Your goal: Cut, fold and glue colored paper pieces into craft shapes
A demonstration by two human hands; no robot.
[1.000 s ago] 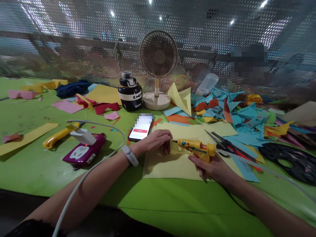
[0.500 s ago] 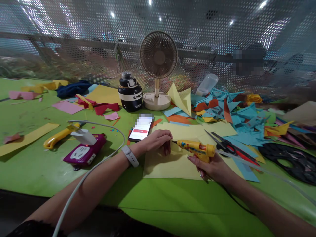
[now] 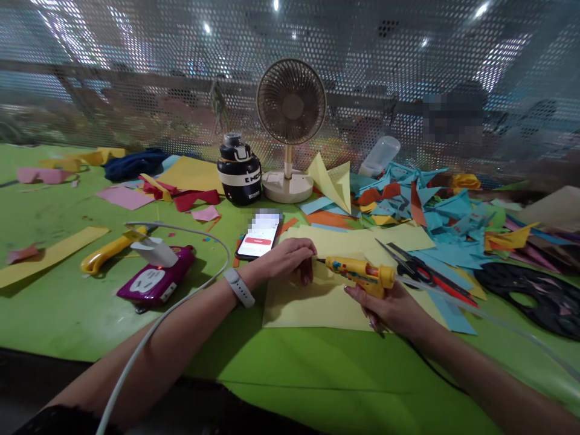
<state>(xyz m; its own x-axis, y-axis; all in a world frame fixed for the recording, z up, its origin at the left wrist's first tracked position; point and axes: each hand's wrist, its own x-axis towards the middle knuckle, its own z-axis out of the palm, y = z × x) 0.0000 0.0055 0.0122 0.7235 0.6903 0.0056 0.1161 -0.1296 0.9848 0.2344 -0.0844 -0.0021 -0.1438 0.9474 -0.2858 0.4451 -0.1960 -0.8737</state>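
My right hand (image 3: pixel 385 305) is wrapped round the grip of a yellow glue gun (image 3: pixel 357 272), whose nozzle points left. A long clear glue stick (image 3: pixel 435 290) runs out of its back. Close to the nozzle tip, my left hand (image 3: pixel 294 257) has its fingers curled down; whatever they pinch is hidden. Both hands are over pale yellow paper sheets (image 3: pixel 299 308) on the green table (image 3: pixel 272 356). A lit phone (image 3: pixel 258 235) lies just behind my left wrist. Black-and-red scissors (image 3: pixel 417 269) lie on the paper, right of the glue gun.
A purple power strip (image 3: pixel 156 284) with a white charger and cable is at left, near a yellow-handled tool (image 3: pixel 111 251). Behind stand a dark bottle (image 3: pixel 239 172) and a fan (image 3: pixel 290 187). Blue folded paper (image 3: pixel 453 223) heaps at right, by a black round tray (image 3: pixel 553 302).
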